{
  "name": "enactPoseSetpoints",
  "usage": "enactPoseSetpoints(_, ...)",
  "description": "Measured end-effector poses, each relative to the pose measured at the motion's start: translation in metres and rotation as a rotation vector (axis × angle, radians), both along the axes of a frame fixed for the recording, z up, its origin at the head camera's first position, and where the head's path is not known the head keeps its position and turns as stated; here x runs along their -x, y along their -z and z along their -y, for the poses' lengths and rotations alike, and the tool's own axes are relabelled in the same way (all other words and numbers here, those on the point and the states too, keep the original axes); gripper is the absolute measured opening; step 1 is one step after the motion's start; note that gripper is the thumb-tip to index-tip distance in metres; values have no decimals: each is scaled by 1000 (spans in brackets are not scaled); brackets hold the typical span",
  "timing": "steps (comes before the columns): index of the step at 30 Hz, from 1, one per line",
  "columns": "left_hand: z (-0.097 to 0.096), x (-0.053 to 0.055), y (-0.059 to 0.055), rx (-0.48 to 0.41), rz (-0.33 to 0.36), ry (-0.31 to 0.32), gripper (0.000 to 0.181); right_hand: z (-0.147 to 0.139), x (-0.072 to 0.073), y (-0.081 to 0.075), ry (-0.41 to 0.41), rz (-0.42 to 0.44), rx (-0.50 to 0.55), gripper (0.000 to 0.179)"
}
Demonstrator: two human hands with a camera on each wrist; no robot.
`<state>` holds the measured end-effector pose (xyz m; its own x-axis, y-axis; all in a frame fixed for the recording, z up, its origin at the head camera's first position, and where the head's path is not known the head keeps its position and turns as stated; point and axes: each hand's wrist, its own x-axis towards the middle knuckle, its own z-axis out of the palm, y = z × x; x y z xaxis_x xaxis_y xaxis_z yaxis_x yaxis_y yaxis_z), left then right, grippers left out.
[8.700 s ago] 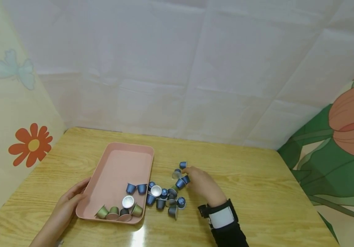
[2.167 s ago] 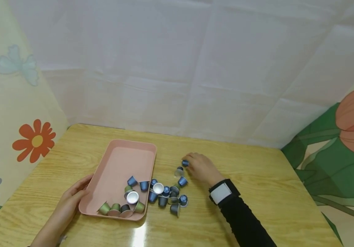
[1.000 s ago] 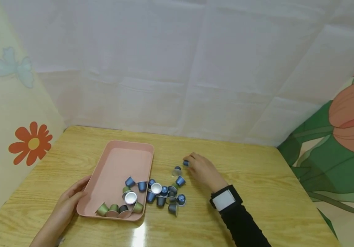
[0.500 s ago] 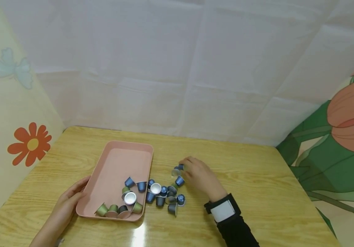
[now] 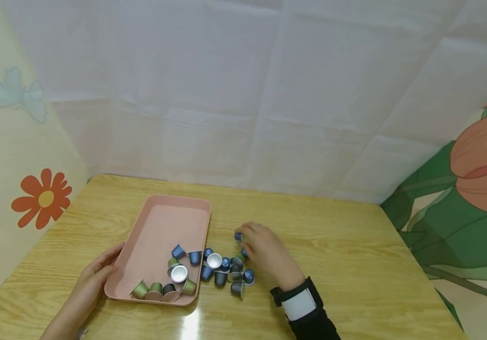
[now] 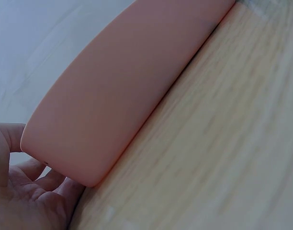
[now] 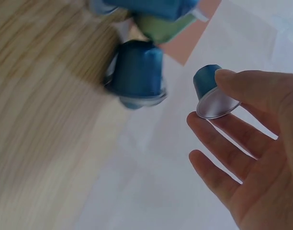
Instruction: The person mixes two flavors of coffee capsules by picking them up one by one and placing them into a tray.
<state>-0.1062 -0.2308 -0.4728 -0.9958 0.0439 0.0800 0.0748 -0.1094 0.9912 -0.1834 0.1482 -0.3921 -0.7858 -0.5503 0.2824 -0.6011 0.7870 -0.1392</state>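
Right fingers (image 7: 224,145) pinch a blue cup-shaped capsule (image 7: 205,80); left fingers (image 6: 29,168) grip a pink rectangular tray (image 5: 175,219). Mixed-colour capsules (image 5: 220,278) crowd between.

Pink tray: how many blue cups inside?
2 in the pink tray: the left blue cup nearer the middle, the right blue cup by the right wall. The silver cup hides its sides, maybe blue.

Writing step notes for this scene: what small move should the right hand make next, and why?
Probably carry the blue capsule over to the pink tray and lower it in: the right hand pinches it, the left hand holds the tray's edge, and other capsules already lie inside.
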Motion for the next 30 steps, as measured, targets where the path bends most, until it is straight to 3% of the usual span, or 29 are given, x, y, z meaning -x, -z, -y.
enactPoseSetpoints(10, 1, 0, 1, -38, -19, 15, 42, 20, -13, -7, -104, -60, -30, 37)
enactPoseSetpoints(23, 1, 1, -1, 11, 15, 20, 46, 53, -28, -15, -224, -145, -54, 32)
enactPoseSetpoints(30, 1, 1, 0, -10, 11, 16, 44, 73, -38, -12, -270, -181, -61, 25)
